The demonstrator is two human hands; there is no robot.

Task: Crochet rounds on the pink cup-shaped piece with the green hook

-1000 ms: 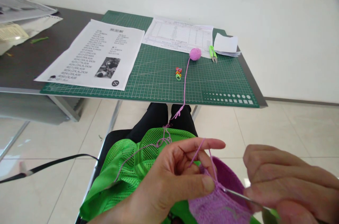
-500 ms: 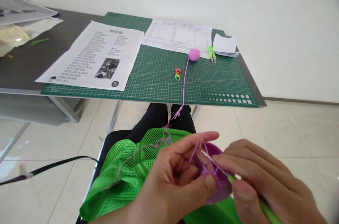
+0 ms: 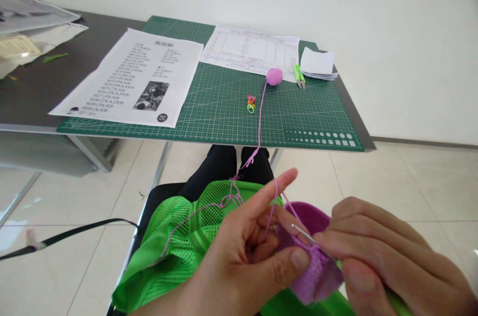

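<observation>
My left hand point(image 3: 257, 246) pinches a pinkish-purple crochet piece point(image 3: 317, 276) between thumb and fingers, its cupped inside facing partly up. Over the raised left index finger runs a strand of pink yarn point(image 3: 276, 201) down to the work. In my right hand point(image 3: 388, 251) is a crochet hook point(image 3: 304, 234) with a silver shaft and green handle; its tip lies above the edge of the piece, near the left fingers. Loose yarn point(image 3: 231, 199) trails over my lap and up to a small pink yarn ball point(image 3: 274, 77) on the green cutting mat point(image 3: 220, 116).
Several coloured stitch markers point(image 3: 251, 104) lie on the mat left of the yarn. Green-handled snips point(image 3: 299, 77) rest beside a stack of white paper point(image 3: 317, 63). A printed pattern sheet point(image 3: 123, 77) and a form point(image 3: 250, 49) lie farther left. A green mesh garment point(image 3: 179, 226) covers my lap.
The left index finger has lifted and shifted slightly left. The crochet piece has tilted and moved a little right and down, showing more of its side. The hook tip has moved right and down.
</observation>
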